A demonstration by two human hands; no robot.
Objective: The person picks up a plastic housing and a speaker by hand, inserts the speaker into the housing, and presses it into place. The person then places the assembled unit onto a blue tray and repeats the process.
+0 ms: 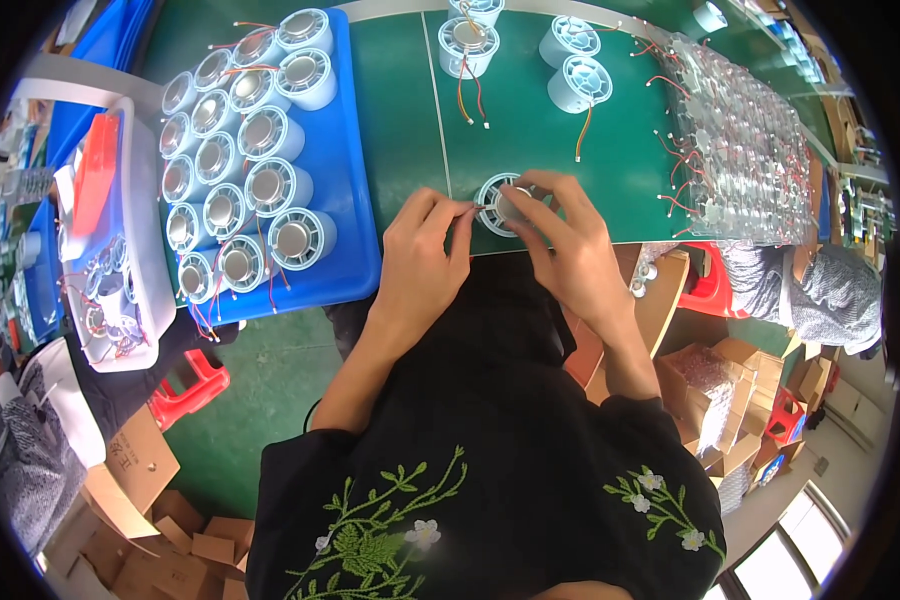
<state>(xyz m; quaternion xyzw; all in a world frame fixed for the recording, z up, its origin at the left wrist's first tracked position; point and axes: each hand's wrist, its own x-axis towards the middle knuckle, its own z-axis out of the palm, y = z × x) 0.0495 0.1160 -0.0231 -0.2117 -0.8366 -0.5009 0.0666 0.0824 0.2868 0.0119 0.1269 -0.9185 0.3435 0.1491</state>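
Observation:
At the near edge of the green table stands a white round housing (491,221) with a ribbed rim, its centre partly covered by fingers. My right hand (575,240) is closed around a silver disc-shaped motor (510,203) in that centre, thumb and fingers curled over it. Thumb and forefinger of my left hand (422,250) pinch together at the housing's left side, on something too small to make out. Similar white housings (582,84) stand farther back, some with red and yellow wires hanging out.
To the left, a blue tray (355,190) holds several rows of housings with silver discs. Beyond it is a white bin (152,290) of parts. A clear plastic tray stack (740,140) with wired parts stands at right. Cardboard boxes (705,385), red stools (192,390) and co-workers' sleeves flank me.

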